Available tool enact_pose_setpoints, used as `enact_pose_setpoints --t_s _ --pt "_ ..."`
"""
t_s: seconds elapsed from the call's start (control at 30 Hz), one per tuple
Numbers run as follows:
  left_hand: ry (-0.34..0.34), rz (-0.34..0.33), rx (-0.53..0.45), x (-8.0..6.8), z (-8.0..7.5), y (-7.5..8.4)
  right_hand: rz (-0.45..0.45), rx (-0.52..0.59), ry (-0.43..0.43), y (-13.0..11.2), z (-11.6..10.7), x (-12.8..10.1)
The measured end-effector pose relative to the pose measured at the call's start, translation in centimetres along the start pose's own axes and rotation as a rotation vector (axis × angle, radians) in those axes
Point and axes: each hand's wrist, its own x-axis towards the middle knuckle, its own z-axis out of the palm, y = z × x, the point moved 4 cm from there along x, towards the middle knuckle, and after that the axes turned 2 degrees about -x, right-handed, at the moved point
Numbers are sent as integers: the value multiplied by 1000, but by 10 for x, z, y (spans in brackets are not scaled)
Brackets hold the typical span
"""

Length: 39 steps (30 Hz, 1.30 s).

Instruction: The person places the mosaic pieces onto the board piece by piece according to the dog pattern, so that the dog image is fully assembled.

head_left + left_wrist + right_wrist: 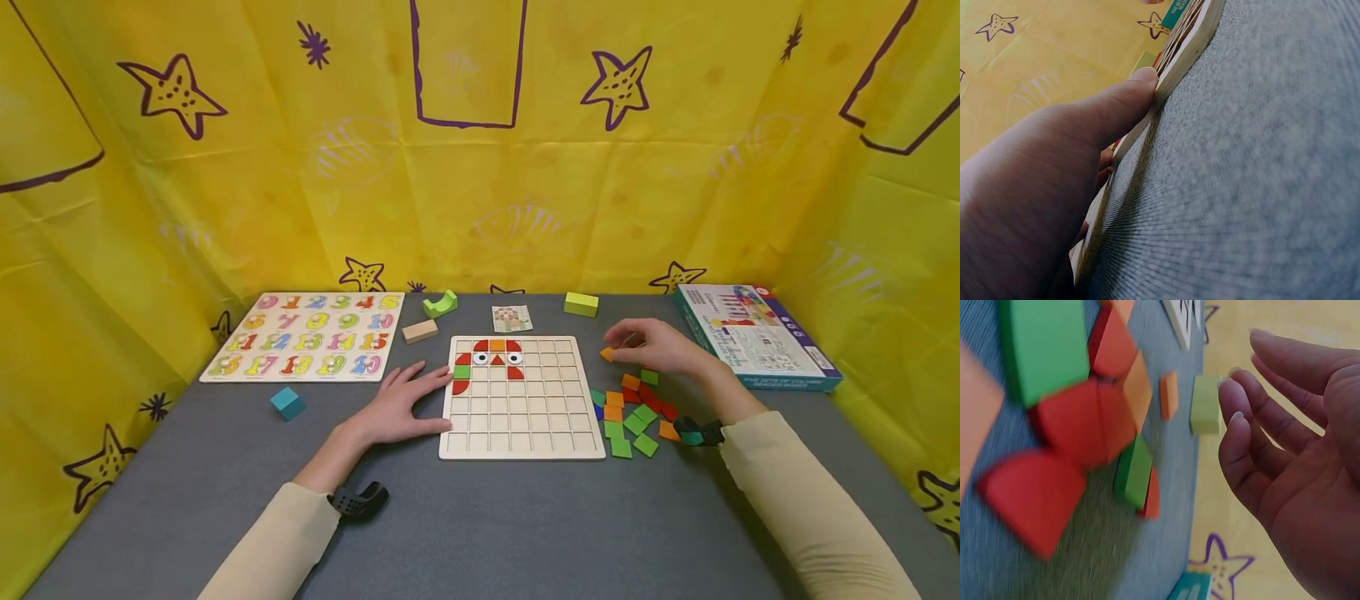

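On the gray table (525, 525) lie two boards, the larger a number board (392, 350) at the far left, the smaller a grid board (525, 432) in the middle, with one box (753, 329) at the far right, only its corner showing in the right wrist view. The left hand (401, 408) has its fingers spread wide at the grid board's left edge; the left wrist view alone shows the thumb pressing that edge, while the other fingers are mostly hidden. The right hand (654, 346) curves loosely with a gap between thumb and fingers, holding nothing. Beyond the grid board are three blocks, with a blue cube (287, 403) at left, and one card (512, 318), its print hard to read. Ten pieces sit in the grid, two of them eyes. The loose tiles (621, 448) overlap right of it, partly blurred up close, so their total cannot be told. One orange tile (607, 354) seems touched from the head view, yet the right wrist view shows it apart from the fingertips.
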Motion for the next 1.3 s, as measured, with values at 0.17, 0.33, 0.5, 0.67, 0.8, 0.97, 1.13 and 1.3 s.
enact_pose_setpoints --t_s 0.17,0.33,0.5,0.67,0.8,0.97,1.13,1.3 --pt "-2 -6 6 0 -1 1 46 10 33 14 -7 -8" --pt "-7 -5 2 0 -1 1 70 8 50 31 -9 -14" --pt "-3 -1 5 0 -1 1 85 6 52 47 -11 -18" --pt "1 6 8 1 -1 1 67 4 44 58 -12 -22" --pt "2 5 6 1 0 1 53 -10 16 64 -12 -24" --pt "2 4 7 0 0 0 62 -37 -22 66 -10 -25" --pt "5 9 6 0 0 0 36 -97 -17 64 -10 -24" --pt "3 11 5 0 0 1 41 -151 -20 62 -11 -22"
